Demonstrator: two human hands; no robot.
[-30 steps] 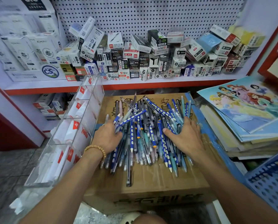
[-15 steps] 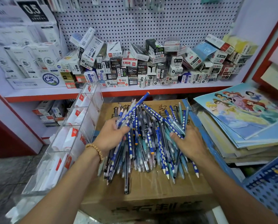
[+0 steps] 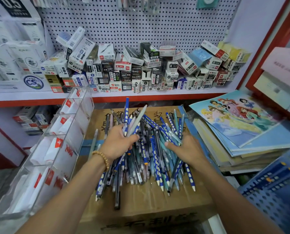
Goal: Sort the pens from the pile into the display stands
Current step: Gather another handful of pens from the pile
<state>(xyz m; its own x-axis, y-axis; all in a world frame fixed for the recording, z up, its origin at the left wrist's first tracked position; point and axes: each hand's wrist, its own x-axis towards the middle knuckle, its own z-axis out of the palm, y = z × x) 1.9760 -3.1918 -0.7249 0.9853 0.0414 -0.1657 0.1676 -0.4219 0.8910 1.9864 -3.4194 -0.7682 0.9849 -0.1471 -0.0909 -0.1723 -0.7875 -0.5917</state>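
1. the cardboard box (image 3: 146, 211) is our landmark; it sits in front of us, below the shelf of small cartons (image 3: 141, 68).
2. left of the cardboard box stands the clear display stand (image 3: 63, 146), a row of compartments running away from us, each holding white wrapping with red marks. we see no pens in them.
3. right of the cardboard box lies a stack of picture books (image 3: 238, 122).
4. on top of the cardboard box lies the pen pile (image 3: 151, 159), most pens with their long axes running near to far, tips toward us at the near edge, a few crossing at slants.
5. our right hand (image 3: 186, 149) rests on the right part of the pile, fingers curled among the pens; whether it truly holds any we cannot tell.
6. our left hand (image 3: 119, 144) is at the left of the pile, nearer the stand, fingers wrapped round a small bundle of pens (image 3: 132, 122).
7. that bundle points up and away from us, its top fanning toward the shelf. we judge the stand lies down and to the left of this grip, so the left hand would carry it over.
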